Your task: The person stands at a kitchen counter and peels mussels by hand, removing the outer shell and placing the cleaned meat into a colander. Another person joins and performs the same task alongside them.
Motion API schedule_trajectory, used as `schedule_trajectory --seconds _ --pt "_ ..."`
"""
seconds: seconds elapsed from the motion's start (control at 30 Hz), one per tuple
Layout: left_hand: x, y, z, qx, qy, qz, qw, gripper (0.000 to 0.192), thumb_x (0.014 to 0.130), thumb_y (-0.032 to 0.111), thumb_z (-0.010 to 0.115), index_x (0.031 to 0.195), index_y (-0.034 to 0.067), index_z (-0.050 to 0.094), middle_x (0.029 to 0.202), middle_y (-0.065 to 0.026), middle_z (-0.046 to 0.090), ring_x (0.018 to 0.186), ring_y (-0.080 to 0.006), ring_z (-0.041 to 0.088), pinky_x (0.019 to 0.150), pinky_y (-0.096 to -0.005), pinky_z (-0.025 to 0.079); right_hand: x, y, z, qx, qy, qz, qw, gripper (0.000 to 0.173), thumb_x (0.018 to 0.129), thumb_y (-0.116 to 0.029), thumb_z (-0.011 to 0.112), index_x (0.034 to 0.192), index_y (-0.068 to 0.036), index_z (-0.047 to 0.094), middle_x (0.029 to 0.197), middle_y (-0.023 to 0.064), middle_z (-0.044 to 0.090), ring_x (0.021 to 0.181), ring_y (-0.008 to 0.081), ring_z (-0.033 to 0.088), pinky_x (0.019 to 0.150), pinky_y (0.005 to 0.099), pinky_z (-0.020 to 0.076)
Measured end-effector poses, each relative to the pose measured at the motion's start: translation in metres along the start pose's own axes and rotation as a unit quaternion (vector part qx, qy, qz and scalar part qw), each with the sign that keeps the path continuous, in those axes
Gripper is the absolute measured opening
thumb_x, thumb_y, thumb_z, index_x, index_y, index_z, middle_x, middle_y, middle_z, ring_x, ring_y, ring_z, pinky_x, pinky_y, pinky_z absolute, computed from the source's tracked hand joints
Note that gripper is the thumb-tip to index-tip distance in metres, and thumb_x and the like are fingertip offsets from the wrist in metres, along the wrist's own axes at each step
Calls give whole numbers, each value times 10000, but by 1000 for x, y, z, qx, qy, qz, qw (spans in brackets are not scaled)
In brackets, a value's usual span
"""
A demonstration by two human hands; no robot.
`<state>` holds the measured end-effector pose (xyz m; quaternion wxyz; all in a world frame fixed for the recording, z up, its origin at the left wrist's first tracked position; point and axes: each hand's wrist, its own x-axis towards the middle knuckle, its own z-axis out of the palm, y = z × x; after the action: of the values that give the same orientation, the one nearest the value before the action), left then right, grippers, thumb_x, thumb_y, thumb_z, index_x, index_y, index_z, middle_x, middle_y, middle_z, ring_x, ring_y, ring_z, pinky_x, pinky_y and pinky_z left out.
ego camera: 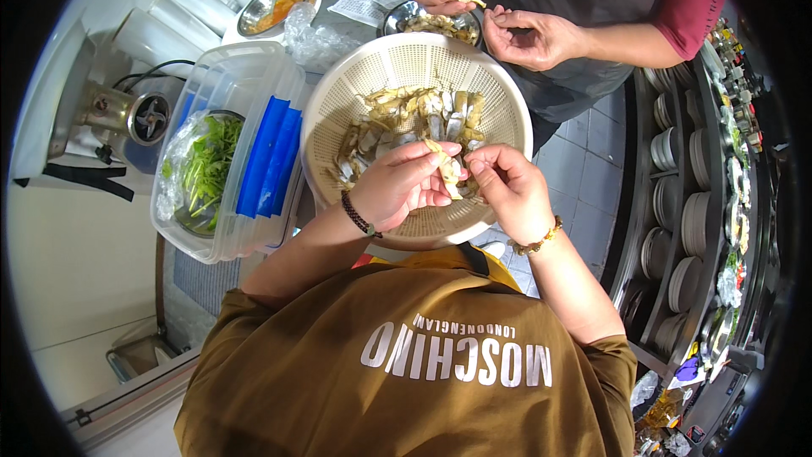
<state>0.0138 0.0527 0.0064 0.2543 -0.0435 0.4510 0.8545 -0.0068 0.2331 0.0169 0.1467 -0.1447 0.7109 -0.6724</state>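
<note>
My left hand (401,185) holds a pale yellow piece of shellfish meat (449,172), probably razor clam, between thumb and fingers. Close at its right side, my right hand (512,185) has thumb and forefinger brought together; whether they pinch anything is too small to tell. Both hands are over a cream plastic colander (355,79) with perforated walls. Inside it lies a heap of long, narrow clams (406,108), some with grey-white shells showing. My hands and forearms hide the heap's near part.
Across from me, a co-worker's hands (536,38) hold similar meat above a steel bowl (396,13) of pieces. At left, a clear plastic tub (209,244) contains leafy greens beside a meat grinder (149,117). Stacked plates (694,193) fill the right-hand shelves.
</note>
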Motion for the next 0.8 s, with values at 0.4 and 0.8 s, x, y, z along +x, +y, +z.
schedule_trajectory --seconds 0.4,0.8 --pt "-2 -2 3 -20 -29 7 999 304 896 201 396 1153 39 416 1028 -124 541 829 -144 537 740 -293 449 1 8 -4 107 24 23 994 77 846 -103 515 838 -29 535 681 -23 515 551 42 459 500 175 385" --pt "1 -3 5 145 -12 29 989 310 822 89 495 1116 -5 458 910 -60 555 767 -76 519 675 -208 434 0 6 0 43 32 -25 998 103 815 -125 562 834 -29 530 750 0 533 557 60 460 512 195 401"
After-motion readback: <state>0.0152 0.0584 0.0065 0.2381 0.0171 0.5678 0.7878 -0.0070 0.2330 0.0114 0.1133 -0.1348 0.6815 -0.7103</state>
